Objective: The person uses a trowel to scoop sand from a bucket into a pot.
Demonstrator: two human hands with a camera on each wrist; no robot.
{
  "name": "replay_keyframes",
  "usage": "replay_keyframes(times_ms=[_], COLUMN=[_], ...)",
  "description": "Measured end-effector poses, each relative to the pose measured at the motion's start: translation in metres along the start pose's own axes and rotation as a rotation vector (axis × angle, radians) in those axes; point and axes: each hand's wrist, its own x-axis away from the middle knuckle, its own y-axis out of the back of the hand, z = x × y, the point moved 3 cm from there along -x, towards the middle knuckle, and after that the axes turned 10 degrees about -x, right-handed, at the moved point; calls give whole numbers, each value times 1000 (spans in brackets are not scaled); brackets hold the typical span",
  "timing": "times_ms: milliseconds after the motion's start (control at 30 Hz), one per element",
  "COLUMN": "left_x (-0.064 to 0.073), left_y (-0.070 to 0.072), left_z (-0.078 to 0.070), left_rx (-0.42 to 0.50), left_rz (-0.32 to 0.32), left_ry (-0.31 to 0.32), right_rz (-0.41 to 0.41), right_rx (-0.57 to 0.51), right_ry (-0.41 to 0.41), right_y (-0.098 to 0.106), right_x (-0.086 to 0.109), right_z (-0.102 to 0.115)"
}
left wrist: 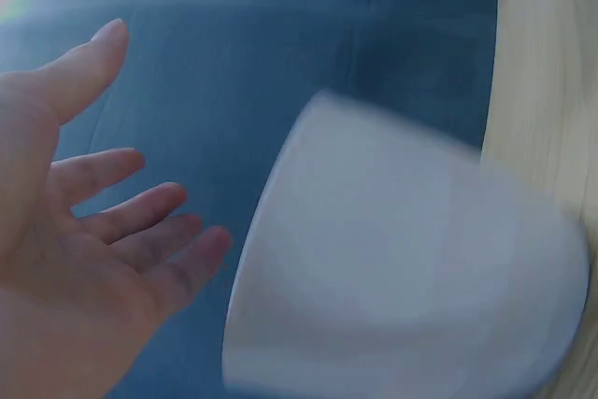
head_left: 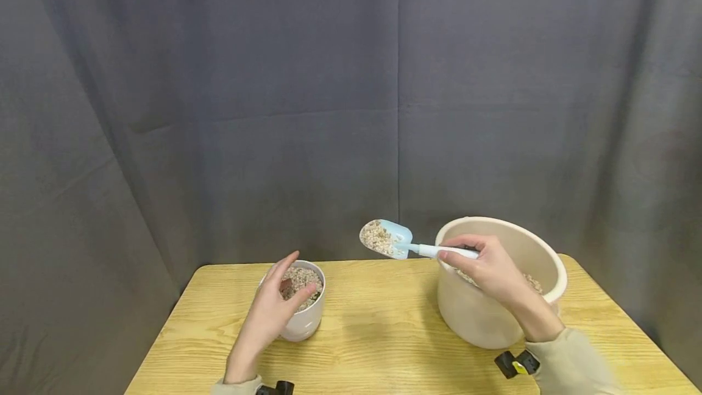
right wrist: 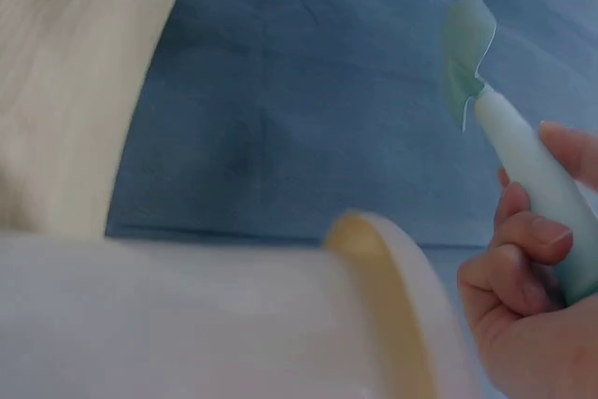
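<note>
Scoop (head_left: 426,250) is up in the air between the big cream tub (head_left: 477,322) and the little white pot (head_left: 304,326), closer to the tub, with a load of pale granules (head_left: 377,238) in its blade. Right hand (head_left: 490,267) has the handle pinched between thumb and fingers, curled snugly round it in the right wrist view. Left hand (head_left: 272,303) holds nothing: fingers loose and spread, thumb well apart, just beside the pot. I don't see it actually gripping the pot.

My read is that this is the carrying bit, tub to pot, with the load not yet tipped out. The pot already has granules (head_left: 303,279) in it, so I'd say the next move calls for a level glide left until the blade is over the pot mouth, then a wrist roll to dump it. The left hand could steady the pot.

As for direction, the blade points left, toward the pot's side, hollow facing up. The long axis runs mostly crosswise over the table (head_left: 378,346), blade end a touch higher than the handle in the head view.
</note>
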Motion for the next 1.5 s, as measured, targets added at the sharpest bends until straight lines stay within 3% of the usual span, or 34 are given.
replay_keyframes(times_ms=[100,267,500,833,1233,1500], left_x=[2,7,12,15,16,17], left_y=[14,23,28,20,7,6], left_z=[16,38,48,68,79,78], left_rx=[-12,-33,-1,34,143,238], left_rz=[-39,-23,-35,59,55,61], left_ry=[27,88,132,214,209,228], right_rz=[25,71,116,161,209,201], right_rx=[-8,-12,-42,-20,35,89], right_ry=[16,16,-17,44,-5,32], right_y=[-14,-36,-66,-109,-153,-168], right_x=[-5,-11,-19,-29,-40,-45], right_z=[-7,-15,-16,-28,-35,-37])
